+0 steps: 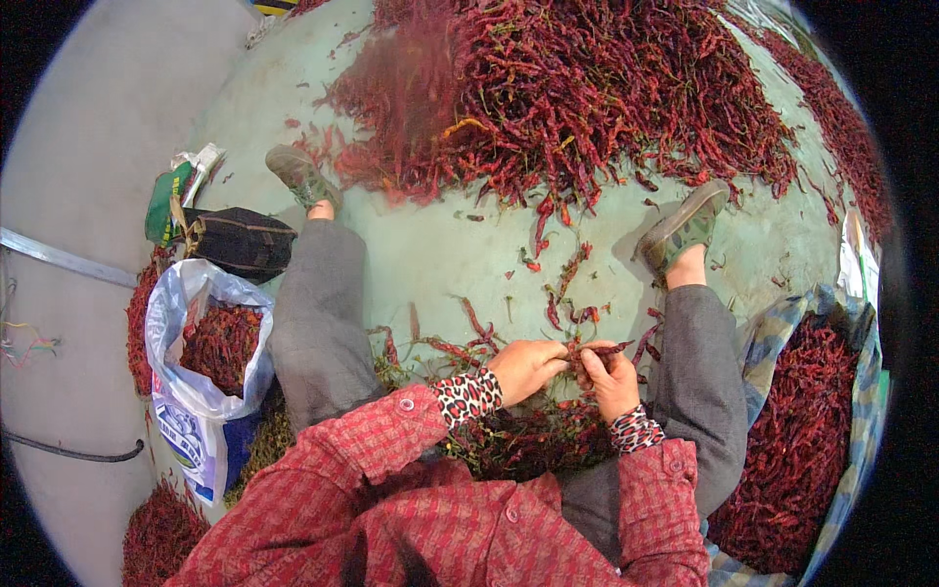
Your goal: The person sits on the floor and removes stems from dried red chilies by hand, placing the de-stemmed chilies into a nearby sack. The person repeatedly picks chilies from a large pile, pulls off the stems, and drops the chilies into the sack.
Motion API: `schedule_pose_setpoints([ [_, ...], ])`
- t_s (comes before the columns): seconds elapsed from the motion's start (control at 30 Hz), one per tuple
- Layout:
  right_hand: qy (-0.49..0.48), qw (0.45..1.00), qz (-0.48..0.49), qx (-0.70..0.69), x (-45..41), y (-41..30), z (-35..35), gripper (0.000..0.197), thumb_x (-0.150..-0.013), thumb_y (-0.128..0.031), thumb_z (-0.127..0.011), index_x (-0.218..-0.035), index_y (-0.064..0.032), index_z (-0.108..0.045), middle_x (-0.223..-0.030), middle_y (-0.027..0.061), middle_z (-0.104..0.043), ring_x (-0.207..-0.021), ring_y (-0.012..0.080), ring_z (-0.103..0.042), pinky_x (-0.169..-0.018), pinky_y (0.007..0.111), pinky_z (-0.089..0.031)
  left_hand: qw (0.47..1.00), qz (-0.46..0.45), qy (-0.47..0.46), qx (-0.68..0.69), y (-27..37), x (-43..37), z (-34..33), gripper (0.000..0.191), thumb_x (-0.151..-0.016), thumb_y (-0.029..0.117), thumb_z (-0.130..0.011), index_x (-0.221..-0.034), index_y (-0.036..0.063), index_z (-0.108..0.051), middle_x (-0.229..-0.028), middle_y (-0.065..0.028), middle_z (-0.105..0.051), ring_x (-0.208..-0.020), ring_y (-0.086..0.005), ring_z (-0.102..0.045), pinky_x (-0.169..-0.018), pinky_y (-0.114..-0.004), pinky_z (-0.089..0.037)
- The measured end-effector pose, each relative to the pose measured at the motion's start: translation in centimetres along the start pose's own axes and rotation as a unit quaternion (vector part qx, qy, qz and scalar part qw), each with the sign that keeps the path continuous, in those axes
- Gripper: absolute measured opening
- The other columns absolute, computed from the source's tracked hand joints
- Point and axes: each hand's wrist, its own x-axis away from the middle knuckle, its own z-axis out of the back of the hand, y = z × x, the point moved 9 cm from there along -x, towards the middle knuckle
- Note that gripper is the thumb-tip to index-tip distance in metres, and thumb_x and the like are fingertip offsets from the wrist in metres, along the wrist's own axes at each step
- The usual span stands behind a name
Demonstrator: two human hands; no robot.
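Note:
Between my spread legs, both hands meet over a scatter of dried red chili peppers. My right hand [610,383] pinches a dark red chili pepper [615,348] between thumb and fingers, its tip pointing out to the right. At the other end of the peppers, my left hand [530,370] has its thumb and fingertips closed together, close against the right fingers. Exactly how many peppers lie between the hands is hidden by the fingers. Below the wrists lies a loose heap of chilies and stems [532,440].
A large pile of red chilies [609,88] spreads ahead on the pale green floor sheet [433,257]. At left stand an open white woven sack [172,330] holding chilies and a dark bag [238,242]. On the right, a checked cloth [866,411] borders more chilies [792,455].

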Motion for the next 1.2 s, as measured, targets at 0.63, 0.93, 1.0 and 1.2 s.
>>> schedule_pose_setpoints([
  [0.63,0.031,0.962,0.039,-0.269,-1.6,-5.0,2.5,0.01,-0.086,-0.011,-0.042,-0.09,-0.0026,-0.045,-0.088,0.0095,-0.052,-0.08,0.0193,-0.054,-0.07,0.033,-0.047,0.917,0.194,0.209,-0.28,-11.4,-20.7,11.8,0.028,-0.077,0.025,-0.048,-0.092,0.0017,-0.052,-0.093,-0.018,-0.054,-0.087,-0.0327,-0.052,-0.076,-0.04,-0.041],
  [0.93,0.138,0.972,-0.005,-0.188,-2.0,-0.3,4.9,0.022,-0.087,-0.014,-0.039,-0.099,0.0007,-0.049,-0.072,0.0019,-0.048,-0.063,0.0099,-0.045,-0.062,0.022,-0.039,0.966,0.095,-0.042,-0.239,-9.9,-11.5,4.3,0.023,-0.076,0.023,-0.047,-0.09,0.0063,-0.056,-0.084,-0.0162,-0.055,-0.08,-0.0316,-0.054,-0.07,-0.04,-0.042],
  [1.0,0.127,0.977,-0.024,-0.171,-1.8,1.1,4.2,0.023,-0.087,-0.016,-0.04,-0.1,0.0006,-0.05,-0.069,0.0007,-0.046,-0.062,0.0088,-0.044,-0.058,0.021,-0.038,0.981,0.121,-0.007,-0.154,-9.1,-9.7,5.5,0.025,-0.077,0.023,-0.048,-0.093,0.0054,-0.054,-0.084,-0.0158,-0.055,-0.081,-0.0314,-0.053,-0.071,-0.039,-0.042],
  [1.2,0.18,0.958,-0.044,-0.22,-1.3,1.3,5.1,0.022,-0.087,-0.019,-0.04,-0.098,-0.0015,-0.047,-0.055,-0.004,-0.031,-0.046,0.0059,-0.03,-0.045,0.021,-0.031,0.949,0.144,0.01,-0.282,-7.3,-9.2,3.1,0.029,-0.075,0.029,-0.051,-0.083,0.0014,-0.054,-0.078,-0.0154,-0.057,-0.076,-0.0325,-0.055,-0.068,-0.041,-0.043],
])
